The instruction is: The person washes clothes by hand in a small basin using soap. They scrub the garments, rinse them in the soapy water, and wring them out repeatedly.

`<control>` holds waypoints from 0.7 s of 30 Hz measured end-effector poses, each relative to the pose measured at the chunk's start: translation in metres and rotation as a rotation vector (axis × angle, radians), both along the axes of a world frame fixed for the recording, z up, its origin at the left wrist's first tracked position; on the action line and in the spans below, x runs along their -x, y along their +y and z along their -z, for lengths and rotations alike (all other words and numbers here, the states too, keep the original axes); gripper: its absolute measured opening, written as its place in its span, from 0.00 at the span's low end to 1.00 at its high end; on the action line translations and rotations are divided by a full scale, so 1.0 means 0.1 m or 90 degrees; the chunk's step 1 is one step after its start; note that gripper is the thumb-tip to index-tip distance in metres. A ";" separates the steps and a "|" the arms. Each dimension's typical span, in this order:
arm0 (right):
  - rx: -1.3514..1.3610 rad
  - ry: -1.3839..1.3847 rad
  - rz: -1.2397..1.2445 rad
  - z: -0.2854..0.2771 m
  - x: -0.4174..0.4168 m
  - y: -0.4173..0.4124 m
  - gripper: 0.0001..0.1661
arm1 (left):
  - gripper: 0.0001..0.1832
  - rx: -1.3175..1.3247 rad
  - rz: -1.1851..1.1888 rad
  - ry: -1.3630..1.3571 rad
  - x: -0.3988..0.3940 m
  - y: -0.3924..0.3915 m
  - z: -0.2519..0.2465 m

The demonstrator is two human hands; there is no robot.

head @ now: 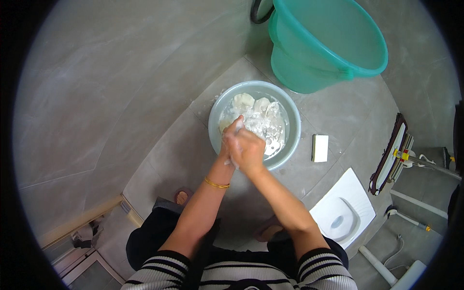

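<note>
My left hand [229,136] and my right hand [251,148] press together over the near left part of a round pale-blue plastic basin [294,136]. White suds coat the fingers; whether any fabric lies between the palms I cannot tell. Soapy water in the basin bears foam and bubbles. Partly sunk in it is white cloth [243,100], bunched up at the far side. On the tiled floor to the right of the basin lies a white rectangular block [320,148], apparently a bar of soap. A gold-coloured bangle [216,183] circles my left wrist.
A large green plastic bucket [293,67] stands beyond the basin to the right. A white squat toilet pan [342,214] is set in the floor at the near right. One mop [389,154] leans by the right wall. At left rises a grey tiled wall [90,90].
</note>
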State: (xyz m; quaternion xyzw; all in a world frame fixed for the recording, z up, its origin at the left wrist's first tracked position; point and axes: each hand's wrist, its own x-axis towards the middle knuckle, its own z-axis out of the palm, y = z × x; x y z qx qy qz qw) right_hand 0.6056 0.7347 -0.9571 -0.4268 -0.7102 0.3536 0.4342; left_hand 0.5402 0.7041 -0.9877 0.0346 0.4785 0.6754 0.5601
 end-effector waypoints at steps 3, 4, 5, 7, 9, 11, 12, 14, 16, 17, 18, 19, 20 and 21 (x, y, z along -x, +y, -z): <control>0.273 0.066 0.130 0.01 -0.04 0.08 0.17 | 0.11 0.069 0.058 -0.171 0.02 -0.02 0.05; 0.277 0.083 0.136 0.01 -0.05 0.10 0.15 | 0.11 0.094 0.060 -0.102 -0.01 -0.02 0.09; 0.159 0.055 0.099 0.03 -0.04 0.05 0.16 | 0.10 0.019 0.082 0.158 0.00 -0.04 0.14; -0.147 -0.002 0.012 0.01 0.06 -0.11 0.19 | 0.10 -0.127 0.116 0.213 0.05 -0.06 0.21; 0.042 -0.042 0.027 0.12 0.02 -0.11 0.20 | 0.11 -0.185 0.073 -0.369 0.07 -0.06 0.25; 0.279 -0.063 0.112 0.25 -0.10 0.12 0.16 | 0.11 0.019 0.018 -0.259 0.08 0.00 0.25; 0.384 -0.023 0.130 0.31 -0.21 0.30 0.13 | 0.12 0.029 0.037 -0.263 0.08 0.04 0.23; 0.319 0.133 0.085 0.39 -0.23 0.32 0.12 | 0.13 0.096 0.042 -0.291 0.12 0.08 0.17; 0.179 0.159 0.039 0.40 -0.20 0.27 0.09 | 0.12 0.035 0.049 -0.308 0.18 0.07 0.11; 0.193 0.114 -0.083 0.37 -0.15 0.19 0.07 | 0.11 0.005 0.050 -0.202 0.17 0.04 0.08; -0.045 0.062 -0.136 0.32 -0.03 0.00 0.06 | 0.11 -0.054 0.052 -0.080 0.18 -0.01 0.06; -0.095 0.022 -0.105 0.27 0.02 -0.07 0.05 | 0.11 -0.057 0.043 -0.073 0.16 -0.03 0.05; -0.169 -0.012 -0.093 0.22 0.04 -0.09 0.05 | 0.10 -0.087 0.027 -0.134 0.15 -0.07 0.05; -0.275 -0.071 -0.114 0.17 0.05 -0.13 0.05 | 0.10 -0.100 0.054 -0.149 0.13 -0.07 0.06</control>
